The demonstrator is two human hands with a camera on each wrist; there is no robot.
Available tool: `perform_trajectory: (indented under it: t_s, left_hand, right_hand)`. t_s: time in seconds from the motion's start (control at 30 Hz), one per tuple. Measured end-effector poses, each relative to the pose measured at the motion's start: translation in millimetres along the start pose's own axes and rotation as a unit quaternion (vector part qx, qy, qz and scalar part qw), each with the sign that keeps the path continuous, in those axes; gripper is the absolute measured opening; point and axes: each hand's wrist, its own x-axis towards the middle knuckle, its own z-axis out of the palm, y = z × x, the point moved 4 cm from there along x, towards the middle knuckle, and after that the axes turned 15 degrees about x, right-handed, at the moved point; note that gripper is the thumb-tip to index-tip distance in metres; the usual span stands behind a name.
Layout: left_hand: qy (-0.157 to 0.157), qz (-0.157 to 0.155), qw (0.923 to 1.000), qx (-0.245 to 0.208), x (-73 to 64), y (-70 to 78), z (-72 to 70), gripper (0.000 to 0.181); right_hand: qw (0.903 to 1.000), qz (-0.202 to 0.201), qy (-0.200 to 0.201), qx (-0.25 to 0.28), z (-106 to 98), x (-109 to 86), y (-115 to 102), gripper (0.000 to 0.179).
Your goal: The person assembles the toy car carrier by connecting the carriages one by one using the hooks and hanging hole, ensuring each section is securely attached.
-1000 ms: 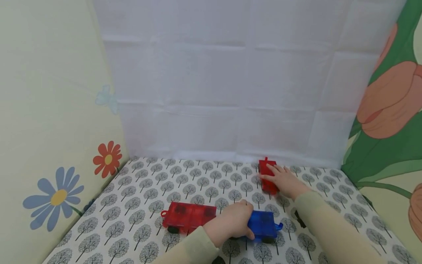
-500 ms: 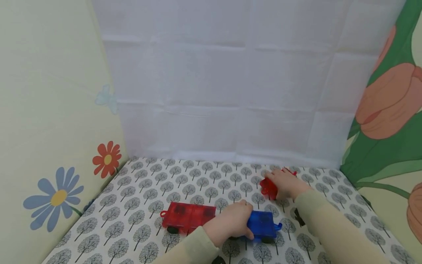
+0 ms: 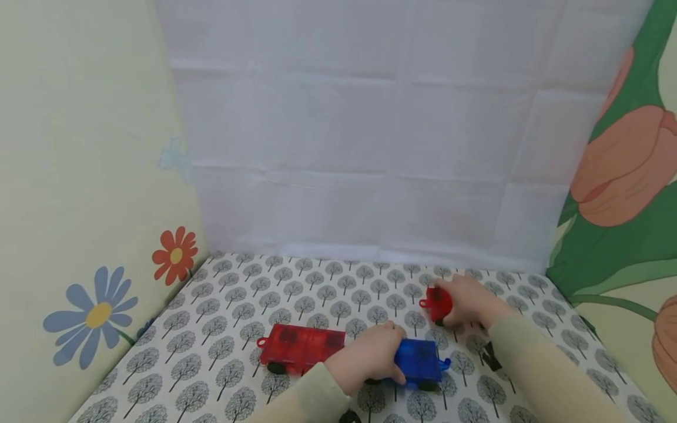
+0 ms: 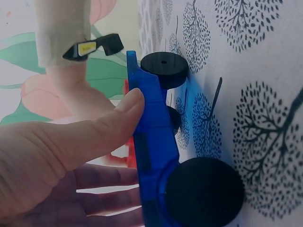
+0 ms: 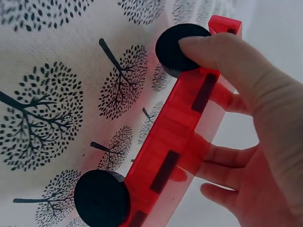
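My left hand (image 3: 375, 352) grips a translucent blue toy car base (image 3: 418, 358), its thumb on the near side and fingers on the far side. The blue base has black wheels (image 4: 204, 191) and a hook at its right end. Farther back and to the right, my right hand (image 3: 468, 302) holds a translucent red toy car base (image 3: 437, 305) whose ring points left. In the right wrist view its thumb lies over a black wheel (image 5: 177, 47) and the fingers reach round the other side. The right part of this red base is hidden under the hand.
A second red car base (image 3: 301, 345) with a ring at its left end stands left of the left hand, which covers its right end. Tree-patterned cloth (image 3: 211, 376) covers the table. A white sheet (image 3: 338, 147) hangs behind, with painted walls at both sides.
The right hand has closed round its red car base and turned it, so its ring points left. Hand and base have come slightly right and nearer. The left hand and blue base stay put.
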Motion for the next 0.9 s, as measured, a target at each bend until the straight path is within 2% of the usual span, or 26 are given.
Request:
perform_trajectory:
  t_s: [0.27,0.4,0.67,0.9]
  left_hand:
    - [-0.018,-0.004,0.9998,0.000,0.5,-1.7,-0.3,0.073]
    - [-0.020,-0.002,0.9998,0.001,1.3,-2.1,-0.8,0.073]
    - [-0.015,-0.007,0.9998,-0.010,3.5,-2.9,3.3,0.070]
    - [-0.015,-0.010,0.9997,-0.014,2.8,-3.1,2.5,0.068]
  right_hand:
    - [0.9984,-0.027,0.036,0.033,-14.4,-31.1,-5.7,0.077]
    - [0.9974,-0.043,0.042,0.039,-22.2,-48.2,-9.1,0.076]
    - [0.9966,-0.023,0.018,0.077,-22.0,-77.4,-11.1,0.073]
    - [0.9965,-0.031,0.005,0.078,-11.9,-89.2,-10.6,0.066]
